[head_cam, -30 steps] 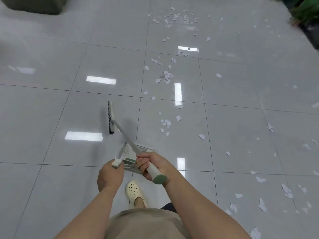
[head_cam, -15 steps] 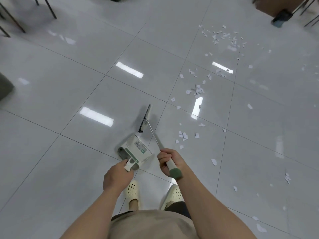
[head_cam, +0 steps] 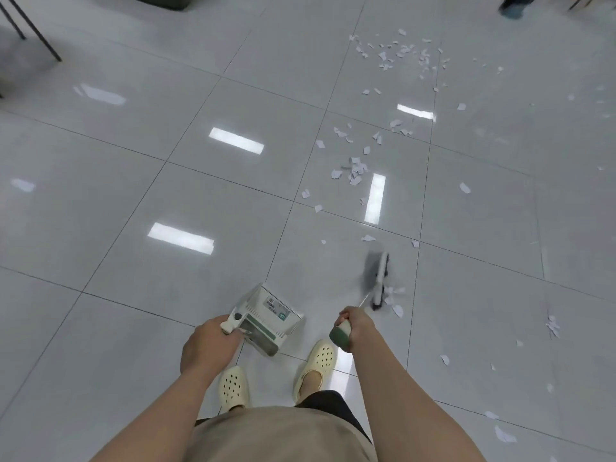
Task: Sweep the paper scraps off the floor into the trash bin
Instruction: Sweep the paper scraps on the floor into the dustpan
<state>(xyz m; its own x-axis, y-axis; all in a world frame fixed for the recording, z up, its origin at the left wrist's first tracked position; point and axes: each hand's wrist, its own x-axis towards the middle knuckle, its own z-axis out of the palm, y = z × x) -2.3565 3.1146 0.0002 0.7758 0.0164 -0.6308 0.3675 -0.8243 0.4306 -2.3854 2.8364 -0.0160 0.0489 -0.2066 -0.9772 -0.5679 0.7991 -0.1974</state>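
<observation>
Glossy pale grey tiled floor [head_cam: 140,201], ceiling lights mirrored in it; dark chair legs [head_cam: 36,35] top left.

Your left hand [head_cam: 208,345] is curled round the white handle of the dustpan [head_cam: 266,323], which hangs just ahead of your feet, white with green trim and a label on its back. I cannot tell whether its lip touches the floor.

Your right hand [head_cam: 355,325] grips the green-capped end of the broom handle. The broom head [head_cam: 380,281] sits out to the right front, blurred, with a few paper scraps [head_cam: 395,300] just beside its bristles.

More scraps [head_cam: 355,171] cluster further ahead, another scatter [head_cam: 396,53] lies near the top, and loose pieces [head_cam: 553,325] trail down the right side.

Cream perforated clogs [head_cam: 233,388] on both feet. A dark object [head_cam: 156,0] at the top edge is cut off; I cannot tell whether it is the bin.
</observation>
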